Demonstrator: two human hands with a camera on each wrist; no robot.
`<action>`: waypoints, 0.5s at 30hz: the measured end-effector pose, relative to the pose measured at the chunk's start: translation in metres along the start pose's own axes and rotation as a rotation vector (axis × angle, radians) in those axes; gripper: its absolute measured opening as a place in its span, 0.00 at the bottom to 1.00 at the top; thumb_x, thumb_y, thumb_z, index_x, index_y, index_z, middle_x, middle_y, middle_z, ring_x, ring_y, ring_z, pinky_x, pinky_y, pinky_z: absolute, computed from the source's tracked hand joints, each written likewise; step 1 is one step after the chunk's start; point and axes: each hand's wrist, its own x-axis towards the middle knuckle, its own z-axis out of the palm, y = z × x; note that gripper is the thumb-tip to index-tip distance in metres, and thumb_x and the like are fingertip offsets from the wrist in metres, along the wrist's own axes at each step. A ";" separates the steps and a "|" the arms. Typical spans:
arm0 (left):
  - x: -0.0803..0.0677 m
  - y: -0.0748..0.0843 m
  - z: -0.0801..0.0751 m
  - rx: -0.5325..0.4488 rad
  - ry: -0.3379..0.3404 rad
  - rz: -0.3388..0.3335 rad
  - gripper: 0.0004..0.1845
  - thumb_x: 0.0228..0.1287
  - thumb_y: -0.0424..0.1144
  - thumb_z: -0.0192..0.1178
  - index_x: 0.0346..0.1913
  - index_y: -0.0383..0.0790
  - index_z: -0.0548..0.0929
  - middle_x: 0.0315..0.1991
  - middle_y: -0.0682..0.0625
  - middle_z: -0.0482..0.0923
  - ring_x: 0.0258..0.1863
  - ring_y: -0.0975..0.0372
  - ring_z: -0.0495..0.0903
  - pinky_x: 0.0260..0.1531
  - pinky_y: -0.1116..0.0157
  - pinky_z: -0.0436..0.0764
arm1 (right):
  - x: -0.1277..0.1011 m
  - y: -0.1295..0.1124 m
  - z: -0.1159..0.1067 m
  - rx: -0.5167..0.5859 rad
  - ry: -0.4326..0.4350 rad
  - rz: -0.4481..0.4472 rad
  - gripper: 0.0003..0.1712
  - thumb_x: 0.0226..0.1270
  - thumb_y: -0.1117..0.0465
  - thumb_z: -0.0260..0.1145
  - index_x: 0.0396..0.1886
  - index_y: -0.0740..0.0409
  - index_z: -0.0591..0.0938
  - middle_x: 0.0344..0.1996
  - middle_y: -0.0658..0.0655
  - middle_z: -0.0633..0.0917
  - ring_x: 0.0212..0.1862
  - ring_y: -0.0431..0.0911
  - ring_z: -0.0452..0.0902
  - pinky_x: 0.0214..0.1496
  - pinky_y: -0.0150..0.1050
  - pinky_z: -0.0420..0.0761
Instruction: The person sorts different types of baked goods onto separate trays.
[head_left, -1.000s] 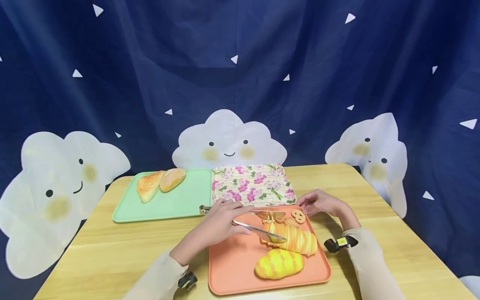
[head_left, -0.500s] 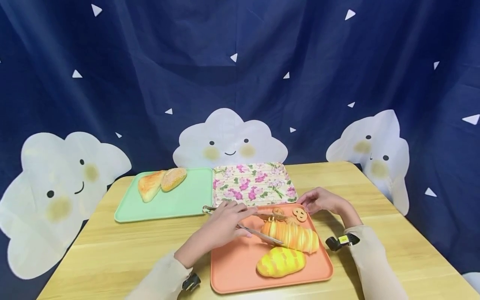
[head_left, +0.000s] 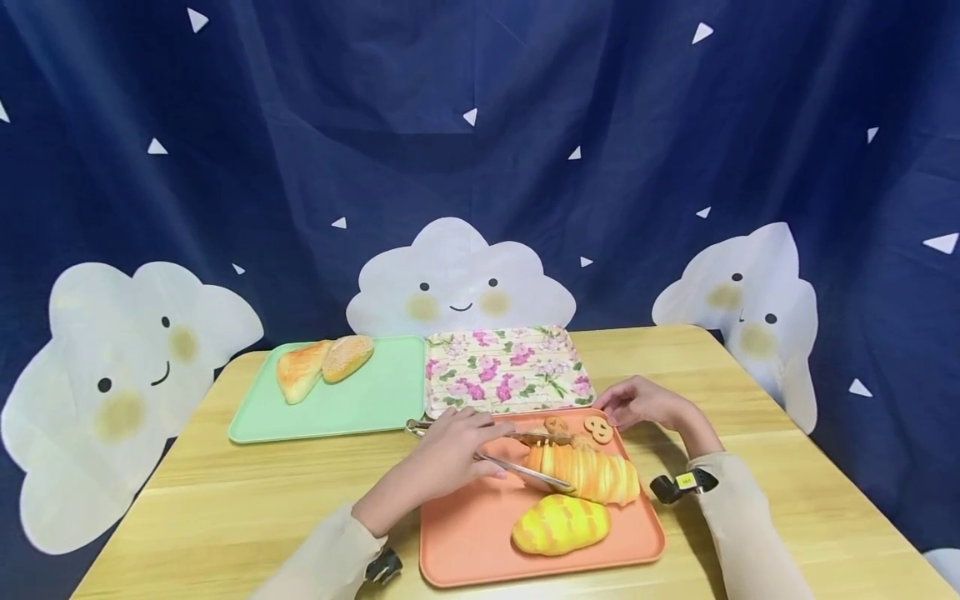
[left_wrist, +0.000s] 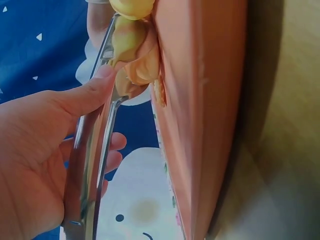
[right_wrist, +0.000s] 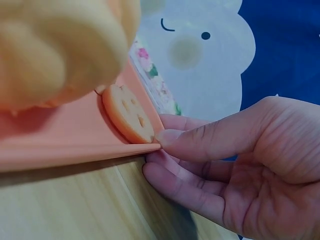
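Metal tongs (left_wrist: 87,160) lie in my left hand (head_left: 452,454), thumb on one arm and fingers round the other. Their tips straddle a long ridged bread roll (head_left: 588,473) on the orange tray (head_left: 465,546). My right hand (right_wrist: 225,160) pinches the tray's far right corner between thumb and fingers. Beside that corner lies a round cookie with holes (right_wrist: 129,114). A yellow oval bread (head_left: 561,525) sits in front of the ridged roll. Behind the roll, partly covered by the tongs, is another small brown cookie (head_left: 557,425).
At the back left, a green tray (head_left: 382,400) bears a triangular bread (head_left: 300,372) and an oval seeded bun (head_left: 348,358). A floral tray (head_left: 510,367) stands directly behind the orange one. The wooden table (head_left: 247,500) meets a dark blue curtain (head_left: 480,167) with clouds.
Over the last second the tongs' tips have shifted slightly, and the near one now lies along the ridged roll's front side. My right hand stays at the tray corner.
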 end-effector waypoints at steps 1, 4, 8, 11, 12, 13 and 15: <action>0.000 -0.001 0.001 -0.007 0.016 0.019 0.34 0.61 0.59 0.68 0.70 0.57 0.77 0.59 0.54 0.83 0.59 0.55 0.80 0.61 0.47 0.76 | 0.000 0.000 0.000 0.002 -0.002 0.002 0.20 0.60 0.73 0.68 0.52 0.79 0.81 0.37 0.64 0.87 0.36 0.41 0.82 0.41 0.36 0.85; 0.000 -0.002 0.002 -0.040 0.055 0.063 0.32 0.60 0.58 0.69 0.68 0.57 0.79 0.55 0.56 0.85 0.53 0.58 0.82 0.54 0.53 0.79 | -0.002 0.000 -0.001 0.007 -0.008 -0.002 0.20 0.60 0.73 0.68 0.52 0.78 0.81 0.37 0.63 0.87 0.36 0.41 0.82 0.41 0.36 0.85; 0.004 -0.004 0.003 -0.042 0.091 0.093 0.30 0.59 0.57 0.70 0.64 0.55 0.82 0.50 0.57 0.86 0.45 0.62 0.83 0.46 0.59 0.79 | -0.004 -0.001 -0.004 -0.017 0.000 -0.010 0.20 0.59 0.73 0.68 0.51 0.77 0.82 0.37 0.65 0.87 0.35 0.40 0.82 0.40 0.35 0.85; 0.005 -0.004 0.003 -0.007 0.110 0.103 0.28 0.60 0.58 0.69 0.63 0.56 0.84 0.45 0.57 0.87 0.40 0.64 0.83 0.43 0.62 0.79 | -0.003 0.001 -0.005 -0.023 -0.001 -0.011 0.19 0.60 0.73 0.68 0.51 0.78 0.82 0.37 0.66 0.87 0.35 0.40 0.82 0.40 0.35 0.85; 0.004 -0.004 0.002 0.000 0.114 0.100 0.28 0.60 0.59 0.69 0.62 0.55 0.84 0.45 0.57 0.87 0.41 0.63 0.83 0.44 0.61 0.80 | -0.003 0.002 -0.005 -0.024 -0.003 -0.008 0.19 0.60 0.73 0.68 0.52 0.78 0.82 0.36 0.66 0.87 0.35 0.40 0.82 0.40 0.35 0.85; 0.004 -0.004 0.002 0.009 0.123 0.099 0.28 0.60 0.60 0.68 0.62 0.56 0.84 0.46 0.56 0.87 0.41 0.63 0.83 0.44 0.62 0.80 | -0.002 0.003 -0.005 -0.025 -0.004 -0.008 0.19 0.60 0.73 0.68 0.52 0.77 0.82 0.37 0.65 0.87 0.35 0.40 0.82 0.40 0.35 0.85; 0.002 -0.004 0.000 0.027 0.154 0.105 0.27 0.60 0.60 0.68 0.61 0.55 0.85 0.44 0.56 0.88 0.39 0.64 0.83 0.43 0.63 0.80 | 0.000 0.004 -0.004 -0.029 -0.005 -0.011 0.19 0.61 0.73 0.68 0.52 0.77 0.82 0.37 0.65 0.87 0.35 0.40 0.82 0.40 0.35 0.84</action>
